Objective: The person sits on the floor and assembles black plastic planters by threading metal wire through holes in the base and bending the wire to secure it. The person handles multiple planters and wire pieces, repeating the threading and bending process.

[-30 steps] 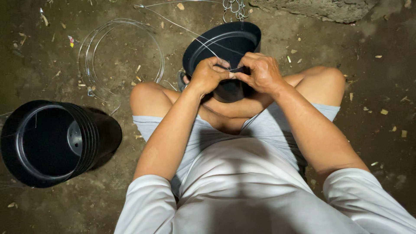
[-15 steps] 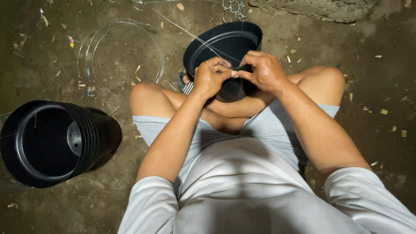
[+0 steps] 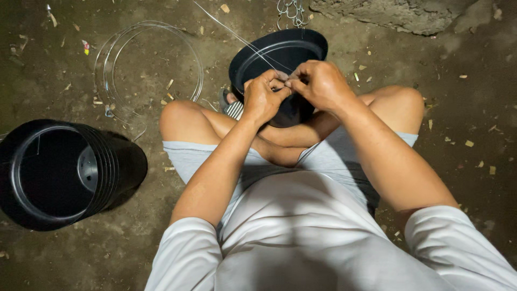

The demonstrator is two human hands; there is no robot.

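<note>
Black plastic forms the pot (image 3: 280,59) that rests against the person's crossed legs, its mouth tipped toward the far side; both hands meet just in front of its near rim. Thin wire (image 3: 237,36) runs from the far left of the floor down across the pot's mouth to the fingers; the left hand (image 3: 263,98) has its grip closed, thumb and forefinger pinched on the wire; the right hand (image 3: 319,83) is curled in the same way, its grip pinched shut on the wire right beside the left, fingertips nearly touching. A loose coil of wire (image 3: 148,70) lies on the dirt floor (image 3: 463,108) to the far left; a stack of black pots (image 3: 64,172) lies on its side at the near left, well apart from the hands; a bit of chain (image 3: 291,12) hangs at the far edge above the pot.
</note>
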